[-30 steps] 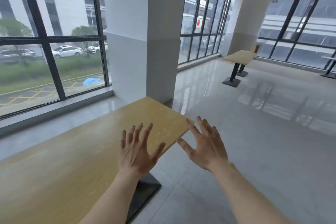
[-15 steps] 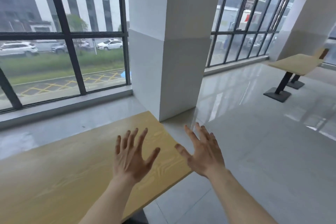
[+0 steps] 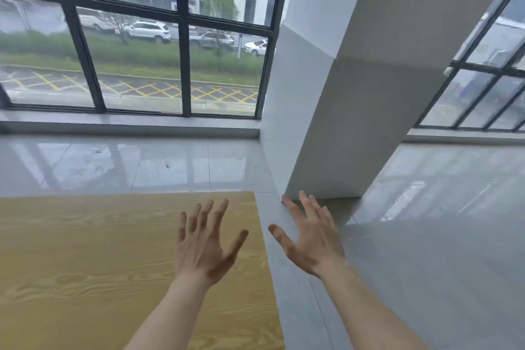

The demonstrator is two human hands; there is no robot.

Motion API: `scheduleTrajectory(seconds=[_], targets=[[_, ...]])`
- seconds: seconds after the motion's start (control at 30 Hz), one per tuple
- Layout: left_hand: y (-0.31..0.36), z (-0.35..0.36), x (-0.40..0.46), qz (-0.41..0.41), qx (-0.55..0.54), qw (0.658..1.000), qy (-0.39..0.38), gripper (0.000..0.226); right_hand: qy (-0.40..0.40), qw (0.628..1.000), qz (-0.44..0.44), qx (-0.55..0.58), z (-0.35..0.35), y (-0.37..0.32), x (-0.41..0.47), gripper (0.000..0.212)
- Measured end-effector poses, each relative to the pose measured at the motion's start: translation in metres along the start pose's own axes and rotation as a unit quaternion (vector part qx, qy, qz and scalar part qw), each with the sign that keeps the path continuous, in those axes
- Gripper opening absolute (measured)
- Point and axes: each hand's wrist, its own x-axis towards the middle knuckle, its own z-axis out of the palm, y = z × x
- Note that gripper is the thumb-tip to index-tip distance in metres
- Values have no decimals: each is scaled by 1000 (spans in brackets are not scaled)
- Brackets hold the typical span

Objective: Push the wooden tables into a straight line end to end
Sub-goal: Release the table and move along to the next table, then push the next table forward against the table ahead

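A light wooden table (image 3: 85,258) fills the lower left of the head view, its right edge running down from the middle to the bottom. My left hand (image 3: 206,244) hovers above the tabletop near that right edge, fingers spread, holding nothing. My right hand (image 3: 309,239) is raised over the grey floor just past the table's edge, also spread and empty. Neither hand visibly touches the table. No other table is in view.
A thick white pillar (image 3: 341,108) stands on the floor just beyond the table's far right corner. Black-framed windows (image 3: 181,37) and a low sill run along the far wall. Glossy grey floor tiles (image 3: 426,250) stretch to the right.
The view has swung left and down: the far tables have left the frame and the pillar now sits right of centre. Both hands stay spread, the right one now off the table over the floor.
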Motion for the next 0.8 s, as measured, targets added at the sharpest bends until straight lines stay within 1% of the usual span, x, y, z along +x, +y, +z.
scheduleTrajectory(seconds=[0.17,0.3,0.37,0.47,0.53,0.7,0.8], targets=[[-3,-1,37,-101,38,993,42,93,-40,994,-103,3,5,2,89,85],[-10,9,41,-212,75,972,73,89,-85,972,-220,8,33,-6,155,86],[-7,15,30,-274,93,953,90,88,-104,954,-283,9,48,-12,178,86],[12,28,7,-376,114,912,120,89,-136,916,-376,10,68,-15,197,89],[33,40,-8,-429,121,885,132,89,-154,892,-424,5,76,-10,202,92],[96,76,-42,-523,121,831,146,92,-183,849,-496,-2,85,15,200,93],[123,98,-54,-566,120,800,157,94,-183,827,-531,-10,90,26,196,91]])
